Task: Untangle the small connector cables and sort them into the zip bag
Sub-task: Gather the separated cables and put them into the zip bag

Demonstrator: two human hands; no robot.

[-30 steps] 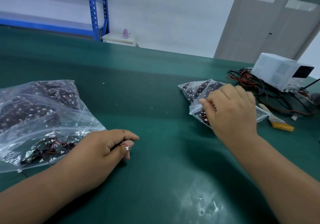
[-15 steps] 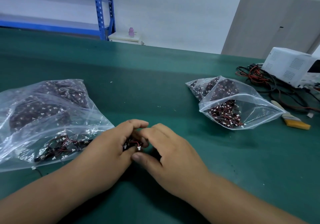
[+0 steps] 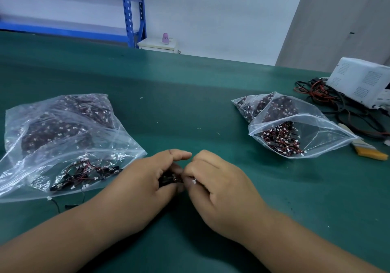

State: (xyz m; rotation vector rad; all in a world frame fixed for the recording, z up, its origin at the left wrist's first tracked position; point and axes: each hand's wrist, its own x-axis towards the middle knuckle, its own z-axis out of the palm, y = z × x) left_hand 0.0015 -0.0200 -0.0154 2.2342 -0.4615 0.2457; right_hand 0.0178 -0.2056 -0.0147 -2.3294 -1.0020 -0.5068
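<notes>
A small clump of dark connector cables (image 3: 168, 179) with white plugs sits between my two hands at the middle front of the green table. My left hand (image 3: 147, 180) curls around the clump from the left. My right hand (image 3: 219, 186) pinches a white plug at the clump's right side. An open zip bag (image 3: 316, 140) with red-black cables lies at the right. A larger clear bag (image 3: 69, 146) holding more tangled cables lies at the left, next to my left wrist.
A white instrument box (image 3: 363, 80) with a heap of red and black leads (image 3: 329, 102) stands at the far right. A yellow-bristled brush (image 3: 367, 148) lies beside the right bag. One loose cable (image 3: 54, 203) lies under the left bag's edge.
My right hand left the right zip bag and came to the middle, joining my left hand on the cable clump. Both hands now work at the clump.
</notes>
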